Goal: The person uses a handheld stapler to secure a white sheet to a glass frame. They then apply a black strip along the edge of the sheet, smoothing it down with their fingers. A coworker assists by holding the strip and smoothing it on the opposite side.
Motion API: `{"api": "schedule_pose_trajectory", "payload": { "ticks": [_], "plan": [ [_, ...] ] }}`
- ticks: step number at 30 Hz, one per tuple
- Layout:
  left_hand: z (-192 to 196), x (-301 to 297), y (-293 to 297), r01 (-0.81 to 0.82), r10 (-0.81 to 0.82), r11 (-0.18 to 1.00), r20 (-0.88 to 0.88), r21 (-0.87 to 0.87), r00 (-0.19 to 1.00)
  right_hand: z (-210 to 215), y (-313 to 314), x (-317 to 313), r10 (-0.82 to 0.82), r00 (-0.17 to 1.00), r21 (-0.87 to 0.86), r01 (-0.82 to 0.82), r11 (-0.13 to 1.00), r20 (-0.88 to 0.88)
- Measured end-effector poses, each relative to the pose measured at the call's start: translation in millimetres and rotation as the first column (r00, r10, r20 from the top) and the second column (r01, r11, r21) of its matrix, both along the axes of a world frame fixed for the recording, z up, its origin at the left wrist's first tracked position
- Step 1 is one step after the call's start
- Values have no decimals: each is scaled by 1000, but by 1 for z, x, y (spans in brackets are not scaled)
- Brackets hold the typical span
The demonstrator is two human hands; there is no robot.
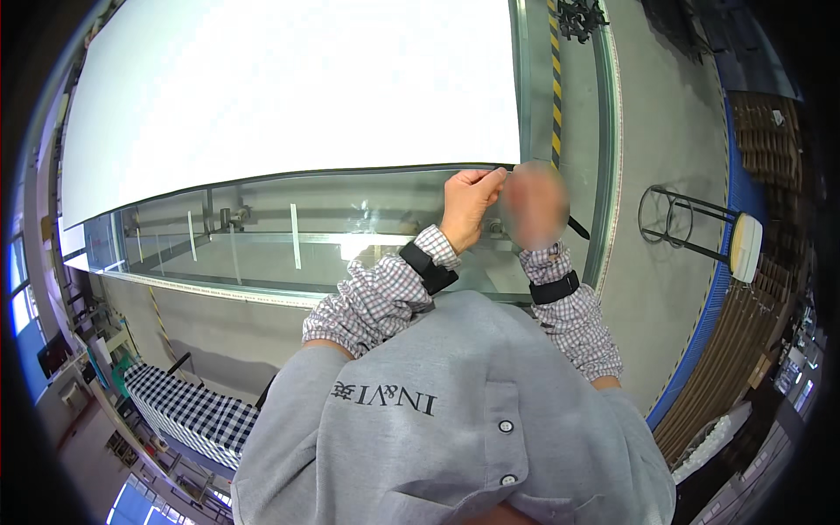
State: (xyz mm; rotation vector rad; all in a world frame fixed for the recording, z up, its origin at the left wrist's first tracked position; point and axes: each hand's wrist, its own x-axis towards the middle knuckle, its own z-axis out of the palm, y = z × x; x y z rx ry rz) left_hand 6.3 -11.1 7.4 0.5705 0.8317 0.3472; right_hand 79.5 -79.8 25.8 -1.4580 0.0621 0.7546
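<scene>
A large bright white panel (297,87) fills the far left, with a thin dark strip (350,171) along its near edge. At the panel's near right corner, my left hand (470,208) is closed, thumb and fingertips pinching the end of that strip. My right hand (535,206) is right beside it at the same corner, rounded like a fist, but its fingers are blurred. From its outer side sticks a slim black thing (578,228), like a tool's handle; the rest of it is hidden. Checked sleeves and black wristbands cover both forearms.
Under the panel is a metal-framed glass table (332,229) with white strips. A rail (608,131) runs along its right side. A round-seated stool (745,248) stands to the right, near stacked brown boards (713,350). Behind me at left is a checked-cloth surface (188,407).
</scene>
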Motion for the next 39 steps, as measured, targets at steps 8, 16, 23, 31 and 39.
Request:
{"api": "schedule_pose_trajectory", "payload": {
  "ticks": [8,16,23,31,39],
  "plan": [
    [-5,3,0,-42,78,959,118,-280,990,-2,1,1,4,1000,-15,-3,1000,16],
    [-8,4,3,-15,48,938,87,-346,995,-3,2,1,12,998,-46,-10,999,58],
    [-4,6,6,-43,66,921,45,-388,997,-2,-3,6,67,997,-63,-64,996,40],
    [4,8,15,-38,53,924,29,-381,998,21,-68,16,803,157,-810,-30,586,575],
    [4,9,15,-16,18,932,3,-363,1000,26,-95,22,661,750,-482,-586,651,-21]
  ]
}}
